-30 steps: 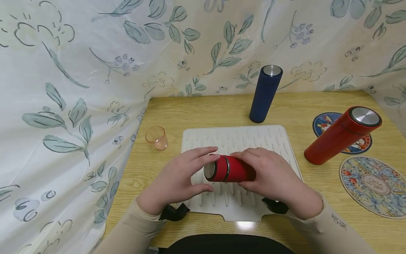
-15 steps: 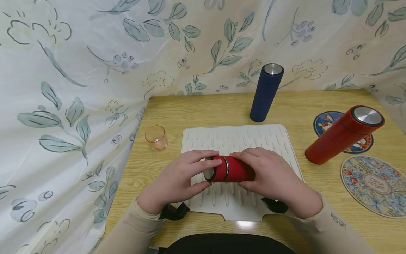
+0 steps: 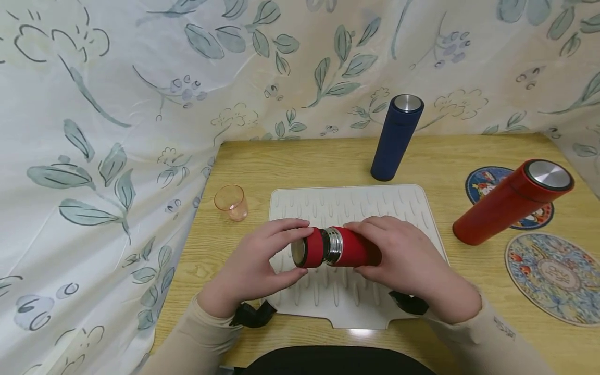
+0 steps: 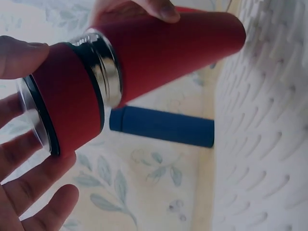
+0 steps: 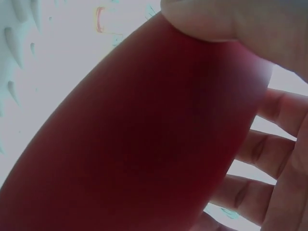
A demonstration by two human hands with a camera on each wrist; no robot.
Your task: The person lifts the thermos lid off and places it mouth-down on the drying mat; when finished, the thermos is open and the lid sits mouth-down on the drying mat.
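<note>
A red flask lies tilted in the grip of my right hand, above the white ridged mat. My left hand holds its red lid between thumb and fingers. Between lid and body a silver threaded neck is exposed, and in the left wrist view the lid sits at the end of that neck. In the right wrist view the flask body fills the middle, with thumb and fingers on opposite sides.
A navy flask stands behind the mat, and a tall red flask at the right. Near it lie two round patterned coasters. A small pinkish glass is left of the mat. Floral cloth hangs behind and at left.
The lid in my left hand has shifted left, away from the flask body, and the silver neck has come into view. My right hand keeps its grip on the body.
</note>
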